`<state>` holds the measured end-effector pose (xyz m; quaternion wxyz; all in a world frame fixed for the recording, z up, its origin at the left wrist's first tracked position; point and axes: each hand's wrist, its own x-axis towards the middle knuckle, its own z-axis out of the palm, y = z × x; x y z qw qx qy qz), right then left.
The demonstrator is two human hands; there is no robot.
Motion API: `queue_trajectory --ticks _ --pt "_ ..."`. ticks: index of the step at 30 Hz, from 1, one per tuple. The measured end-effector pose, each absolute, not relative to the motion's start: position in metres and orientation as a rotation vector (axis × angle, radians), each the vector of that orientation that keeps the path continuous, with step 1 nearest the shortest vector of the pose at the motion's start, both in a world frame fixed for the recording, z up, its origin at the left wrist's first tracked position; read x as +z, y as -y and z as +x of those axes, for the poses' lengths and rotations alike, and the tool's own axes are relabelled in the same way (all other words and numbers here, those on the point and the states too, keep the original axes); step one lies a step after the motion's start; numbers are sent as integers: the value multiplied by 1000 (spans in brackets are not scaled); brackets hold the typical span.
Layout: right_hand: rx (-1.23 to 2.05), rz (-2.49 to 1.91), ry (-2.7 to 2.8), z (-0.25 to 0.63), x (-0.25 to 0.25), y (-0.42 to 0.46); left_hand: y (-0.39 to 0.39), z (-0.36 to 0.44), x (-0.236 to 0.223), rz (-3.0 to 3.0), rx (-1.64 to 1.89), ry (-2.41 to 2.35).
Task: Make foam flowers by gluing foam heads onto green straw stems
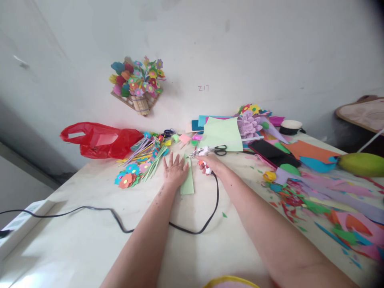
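My left hand [175, 170] lies flat with fingers spread on a light green paper strip [188, 182] on the cream table [90, 240]. My right hand [210, 163] is closed round a white glue gun [200, 153], its nozzle pointing left over the strip's far end. The gun's black cord [207, 224] loops back across the table toward the left edge.
A pile of paper flowers on sticks [141, 162] and a red plastic bag [100, 140] lie to the left. Scissors [220, 150] rest on a green sheet [222, 134]. Coloured paper scraps [315, 196] cover the right side. A flower bouquet [138, 82] hangs on the wall.
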<state>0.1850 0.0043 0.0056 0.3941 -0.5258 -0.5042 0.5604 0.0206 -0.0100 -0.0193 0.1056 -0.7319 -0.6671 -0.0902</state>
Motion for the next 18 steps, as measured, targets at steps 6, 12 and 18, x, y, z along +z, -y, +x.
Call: queue_trajectory --ticks 6,12,18 --pt "1412 -1321 1286 187 -1 -8 12 23 -18 -2145 -289 1889" --pt "1407 -1322 1284 188 -3 -9 12 25 -14 -2187 -346 1752" --pt "1400 -1308 1259 187 0 -8 12 25 -15 -2161 -316 1827"
